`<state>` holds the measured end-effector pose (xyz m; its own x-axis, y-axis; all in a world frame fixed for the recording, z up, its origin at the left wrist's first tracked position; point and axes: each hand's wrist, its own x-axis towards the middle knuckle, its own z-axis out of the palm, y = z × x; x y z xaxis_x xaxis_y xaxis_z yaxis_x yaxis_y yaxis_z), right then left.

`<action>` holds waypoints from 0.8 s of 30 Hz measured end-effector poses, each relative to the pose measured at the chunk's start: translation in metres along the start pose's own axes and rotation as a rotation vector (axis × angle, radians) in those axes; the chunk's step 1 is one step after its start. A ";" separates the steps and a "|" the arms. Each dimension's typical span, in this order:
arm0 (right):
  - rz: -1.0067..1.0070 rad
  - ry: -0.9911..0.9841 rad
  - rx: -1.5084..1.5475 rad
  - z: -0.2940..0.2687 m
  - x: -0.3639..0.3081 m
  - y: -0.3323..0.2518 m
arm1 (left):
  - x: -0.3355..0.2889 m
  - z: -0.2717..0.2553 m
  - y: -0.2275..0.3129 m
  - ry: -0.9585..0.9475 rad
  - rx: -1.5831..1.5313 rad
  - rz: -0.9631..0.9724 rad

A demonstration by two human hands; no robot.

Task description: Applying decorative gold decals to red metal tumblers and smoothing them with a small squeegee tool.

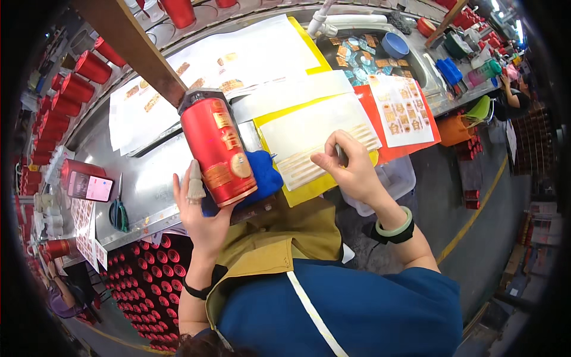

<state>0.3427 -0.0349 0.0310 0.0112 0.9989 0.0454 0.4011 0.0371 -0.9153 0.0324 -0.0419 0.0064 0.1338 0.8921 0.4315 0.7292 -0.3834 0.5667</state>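
A red bottle (pixel 205 140) with gold decals leans tilted over the bench edge. My left hand (pixel 205 223) grips its lower end, fingers along the side and a pale finger cot on one of them. A blue cloth (pixel 264 178) lies beside and partly behind the bottle. To the right, my right hand (pixel 351 172) is closed, thumb and fingertips drawn together, above a white decal sheet (pixel 315 131) with long gold strips. Whatever the fingertips may hold is too small to make out. Under that sheet is a yellow sheet (pixel 309 193).
A wooden post (pixel 134 44) rises behind the bottle. Scissors (pixel 119 211) and a phone (pixel 89 186) lie at left. Beyond the red sheet (pixel 428 128), a sink (pixel 416 59) holds wet decal pieces and a blue bowl (pixel 394 45). A clear plastic bin (pixel 401 178) stands below.
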 end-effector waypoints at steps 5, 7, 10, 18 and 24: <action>-0.129 -0.037 -0.227 -0.013 0.031 0.002 | 0.017 -0.007 0.025 0.033 0.079 0.020; -0.111 -0.065 -0.293 -0.027 0.049 0.005 | 0.012 -0.002 0.016 0.045 -0.024 -0.013; -0.138 -0.052 -0.459 -0.062 0.095 0.030 | 0.015 -0.005 0.011 -0.086 0.066 0.040; -0.108 -0.124 -1.138 -0.112 0.259 0.142 | 0.017 -0.003 0.009 -0.107 0.040 -0.018; -0.048 -0.387 -1.449 -0.106 0.342 0.234 | 0.019 -0.004 0.008 -0.128 0.009 -0.052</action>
<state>0.5374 0.3121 -0.1248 -0.1714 0.9518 -0.2543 0.9312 0.2409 0.2737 0.0381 -0.0289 0.0221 0.1800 0.9340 0.3086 0.7435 -0.3346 0.5789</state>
